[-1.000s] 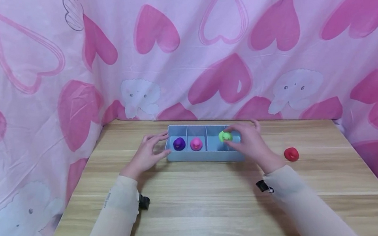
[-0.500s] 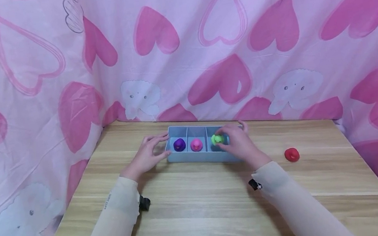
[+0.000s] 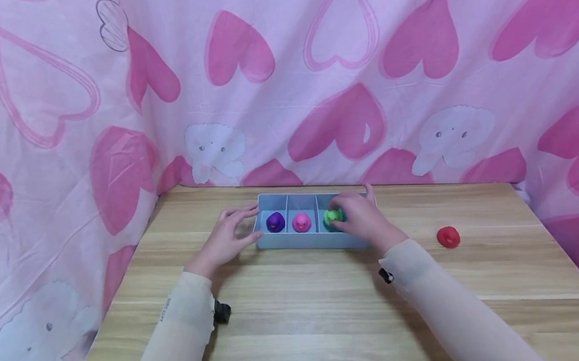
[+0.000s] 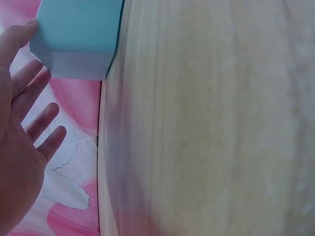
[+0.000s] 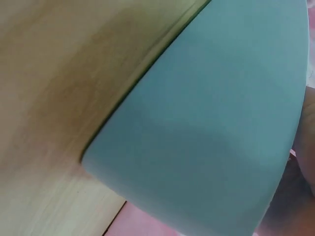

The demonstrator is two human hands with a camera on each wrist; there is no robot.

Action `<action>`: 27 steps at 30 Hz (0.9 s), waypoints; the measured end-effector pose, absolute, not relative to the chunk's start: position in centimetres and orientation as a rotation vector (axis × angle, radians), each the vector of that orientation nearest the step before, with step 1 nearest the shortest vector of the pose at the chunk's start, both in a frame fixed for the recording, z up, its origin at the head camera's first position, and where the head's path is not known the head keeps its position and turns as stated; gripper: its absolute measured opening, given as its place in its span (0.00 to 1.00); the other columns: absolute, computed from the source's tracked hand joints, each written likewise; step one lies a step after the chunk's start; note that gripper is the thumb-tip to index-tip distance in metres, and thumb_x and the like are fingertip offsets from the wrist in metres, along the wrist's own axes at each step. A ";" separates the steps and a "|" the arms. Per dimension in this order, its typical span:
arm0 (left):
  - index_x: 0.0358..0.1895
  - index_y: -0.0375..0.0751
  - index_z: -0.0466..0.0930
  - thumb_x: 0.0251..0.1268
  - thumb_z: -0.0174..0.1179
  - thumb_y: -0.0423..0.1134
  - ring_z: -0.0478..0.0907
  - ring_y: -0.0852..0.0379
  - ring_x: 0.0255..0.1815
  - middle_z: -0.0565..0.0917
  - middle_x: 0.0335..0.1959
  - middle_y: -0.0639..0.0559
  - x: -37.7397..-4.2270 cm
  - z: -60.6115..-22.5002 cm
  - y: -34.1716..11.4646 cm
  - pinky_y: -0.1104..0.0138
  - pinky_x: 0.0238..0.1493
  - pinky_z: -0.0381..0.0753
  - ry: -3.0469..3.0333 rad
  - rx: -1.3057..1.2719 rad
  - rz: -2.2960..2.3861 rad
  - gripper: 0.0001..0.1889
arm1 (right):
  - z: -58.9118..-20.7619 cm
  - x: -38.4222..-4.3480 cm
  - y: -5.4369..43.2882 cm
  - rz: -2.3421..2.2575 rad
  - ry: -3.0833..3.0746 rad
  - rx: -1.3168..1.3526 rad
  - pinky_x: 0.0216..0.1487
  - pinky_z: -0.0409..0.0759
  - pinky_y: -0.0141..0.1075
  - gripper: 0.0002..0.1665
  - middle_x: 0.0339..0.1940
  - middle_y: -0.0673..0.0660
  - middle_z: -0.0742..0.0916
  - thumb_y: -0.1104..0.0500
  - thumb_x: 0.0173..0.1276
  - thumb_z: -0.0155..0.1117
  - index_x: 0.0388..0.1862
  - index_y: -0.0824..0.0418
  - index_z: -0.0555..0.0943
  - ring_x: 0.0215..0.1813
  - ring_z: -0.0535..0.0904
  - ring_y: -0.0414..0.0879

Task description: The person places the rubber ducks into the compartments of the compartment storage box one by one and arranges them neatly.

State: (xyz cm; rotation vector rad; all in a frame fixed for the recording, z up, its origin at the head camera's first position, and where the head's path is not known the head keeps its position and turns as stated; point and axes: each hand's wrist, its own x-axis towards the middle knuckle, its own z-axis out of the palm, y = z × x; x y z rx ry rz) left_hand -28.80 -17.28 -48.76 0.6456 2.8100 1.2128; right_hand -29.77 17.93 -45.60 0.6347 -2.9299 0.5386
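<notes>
A blue-grey divided box (image 3: 314, 239) stands near the back of the table. My left hand (image 3: 225, 241) is at its left end, fingers mostly straight, thumb and fingertips touching the end's rim. My right hand (image 3: 362, 216) reaches into the third compartment from the left and pinches a green toy duck (image 3: 333, 215). A purple toy duck (image 3: 275, 222) sits in the first compartment, a pink one (image 3: 302, 222) in the second. The box's right end is hidden behind my right hand in the head view. In the right wrist view, the box wall (image 5: 197, 118) covers most of that hand.
A red toy duck (image 3: 448, 237) lies on the wooden table (image 3: 308, 324), right of the box. A pink curtain with hearts (image 3: 336, 119) hangs along the back and sides of the table.
My right hand has moved left and down with the green duck, from over the divider into the third compartment. My left hand has stayed at the box's left end.
</notes>
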 end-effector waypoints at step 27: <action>0.75 0.47 0.72 0.69 0.68 0.52 0.57 0.43 0.77 0.67 0.80 0.51 -28.7 -48.6 -17.3 0.36 0.73 0.66 2.809 0.646 1.224 0.34 | -45.8 -31.0 17.2 0.365 -3.006 0.686 0.79 0.33 0.71 0.21 0.47 0.52 0.91 0.53 0.58 0.83 0.50 0.53 0.88 0.56 0.82 0.51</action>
